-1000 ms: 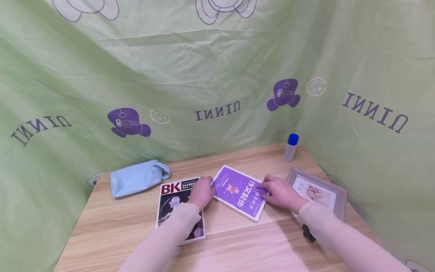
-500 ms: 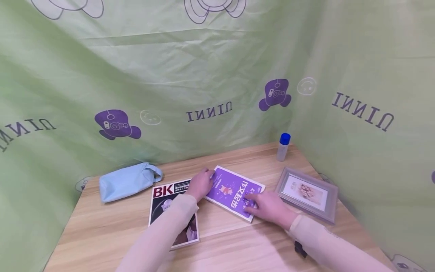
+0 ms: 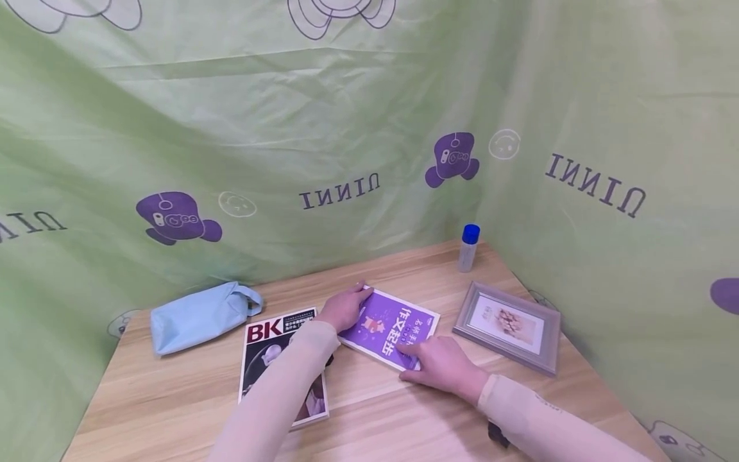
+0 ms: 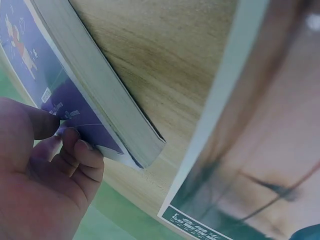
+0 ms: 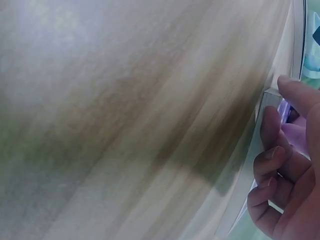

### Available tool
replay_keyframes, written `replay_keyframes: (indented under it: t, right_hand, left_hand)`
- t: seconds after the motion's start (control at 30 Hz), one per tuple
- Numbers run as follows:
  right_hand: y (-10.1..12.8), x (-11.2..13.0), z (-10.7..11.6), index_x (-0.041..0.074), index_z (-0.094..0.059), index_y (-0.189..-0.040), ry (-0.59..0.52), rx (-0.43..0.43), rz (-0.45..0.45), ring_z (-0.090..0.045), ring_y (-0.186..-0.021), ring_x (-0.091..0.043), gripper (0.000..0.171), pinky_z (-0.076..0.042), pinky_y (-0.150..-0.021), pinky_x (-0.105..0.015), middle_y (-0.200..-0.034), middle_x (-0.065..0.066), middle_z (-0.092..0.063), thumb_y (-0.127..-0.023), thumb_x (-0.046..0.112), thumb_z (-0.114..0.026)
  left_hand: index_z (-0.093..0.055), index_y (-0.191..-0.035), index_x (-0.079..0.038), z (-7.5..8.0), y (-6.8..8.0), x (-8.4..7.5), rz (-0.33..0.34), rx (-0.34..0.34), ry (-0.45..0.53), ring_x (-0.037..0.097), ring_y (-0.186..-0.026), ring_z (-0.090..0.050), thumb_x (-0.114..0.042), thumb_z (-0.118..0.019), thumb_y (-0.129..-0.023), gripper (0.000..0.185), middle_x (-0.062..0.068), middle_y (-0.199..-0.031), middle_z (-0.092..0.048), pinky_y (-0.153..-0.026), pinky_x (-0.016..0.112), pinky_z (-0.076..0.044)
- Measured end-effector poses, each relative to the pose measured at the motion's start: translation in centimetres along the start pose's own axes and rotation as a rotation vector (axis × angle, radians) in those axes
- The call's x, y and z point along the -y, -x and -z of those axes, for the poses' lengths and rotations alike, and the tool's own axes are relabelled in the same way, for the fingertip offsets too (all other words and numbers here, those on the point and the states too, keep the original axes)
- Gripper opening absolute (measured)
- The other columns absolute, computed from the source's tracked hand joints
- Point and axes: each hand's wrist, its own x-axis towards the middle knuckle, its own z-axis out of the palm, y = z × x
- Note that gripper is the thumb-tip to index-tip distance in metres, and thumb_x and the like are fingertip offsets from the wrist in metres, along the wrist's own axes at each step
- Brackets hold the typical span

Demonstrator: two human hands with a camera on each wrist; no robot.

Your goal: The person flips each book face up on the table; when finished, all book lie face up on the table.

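A purple book (image 3: pixel 388 326) lies askew on the wooden table (image 3: pixel 404 410). My left hand (image 3: pixel 349 303) holds its far left corner. In the left wrist view the thumb lies on the cover and curled fingers (image 4: pixel 82 155) sit under the book (image 4: pixel 75 100), whose corner is lifted off the wood. My right hand (image 3: pixel 420 359) is at the near right corner, index finger along the cover. The blurred right wrist view shows curled fingers (image 5: pixel 272 165) at the book's edge.
A "BK" magazine (image 3: pixel 271 350) lies under my left forearm, and its cover (image 4: pixel 250 150) is next to the book. A light blue pouch (image 3: pixel 196 316) is at the back left. A grey picture frame (image 3: pixel 508 327) and a blue-capped bottle (image 3: pixel 468 247) are on the right. Green cloth walls the table.
My right hand slid from the book's right edge to its near right corner. My left hand moved up to the far corner. The book shifted a little to the left.
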Motion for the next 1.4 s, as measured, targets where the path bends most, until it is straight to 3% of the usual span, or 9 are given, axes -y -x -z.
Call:
replay_keyframes:
  t: [0.17,0.4,0.73,1.0,1.4]
  right_hand:
    - [-0.2,0.6,0.6,0.016,-0.077,-0.126,0.006,0.006,-0.012,-0.052,-0.053,-0.008,0.055,-0.046,-0.051,-0.028,-0.08,-0.007,-0.076,-0.082,0.049,-0.086]
    - [-0.5,0.7,1.3,0.016,-0.078,-0.124,0.033,0.013,-0.038,-0.046,-0.05,-0.009,0.053,-0.042,-0.046,-0.028,-0.07,-0.009,-0.071,-0.08,0.043,-0.089]
    - [-1.3,0.4,2.5,0.015,-0.078,-0.124,0.083,0.073,-0.079,-0.045,-0.049,-0.01,0.05,-0.039,-0.042,-0.028,-0.06,0.0,-0.059,-0.079,0.034,-0.091]
    - [-1.8,0.3,2.6,0.015,-0.079,-0.121,0.09,0.098,-0.12,-0.061,-0.06,-0.02,0.045,-0.049,-0.047,-0.034,-0.085,-0.014,-0.075,-0.078,0.022,-0.092]
    - [-2.7,-0.3,2.9,0.014,-0.08,-0.119,0.102,0.116,-0.216,-0.056,-0.059,-0.017,0.044,-0.045,-0.046,-0.03,-0.099,-0.018,-0.077,-0.08,-0.005,-0.075]
  left_hand:
    - [-0.048,-0.158,-0.02,0.4,0.4,-0.1,0.026,0.026,0.009,0.036,-0.145,-0.044,-0.008,-0.046,-0.108,0.051,0.01,-0.167,-0.034,-0.115,0.05,-0.041]
    - [-0.051,-0.155,-0.014,1.1,1.1,-0.4,0.046,0.014,0.054,0.042,-0.141,-0.047,-0.004,-0.053,-0.104,0.052,0.016,-0.165,-0.037,-0.114,0.052,-0.042]
    - [-0.052,-0.155,-0.015,0.9,1.1,0.1,0.092,0.008,0.081,0.043,-0.14,-0.048,-0.003,-0.05,-0.103,0.053,0.019,-0.163,-0.037,-0.115,0.052,-0.04]
    - [-0.051,-0.155,-0.012,1.0,1.9,-0.1,0.143,0.009,0.146,0.047,-0.137,-0.049,0.003,-0.052,-0.099,0.058,0.021,-0.163,-0.036,-0.115,0.053,-0.04]
    - [-0.057,-0.15,-0.008,1.5,3.1,-0.4,0.129,-0.036,0.055,0.044,-0.118,-0.063,-0.011,-0.056,-0.105,0.045,0.025,-0.145,-0.052,-0.104,0.051,-0.051]
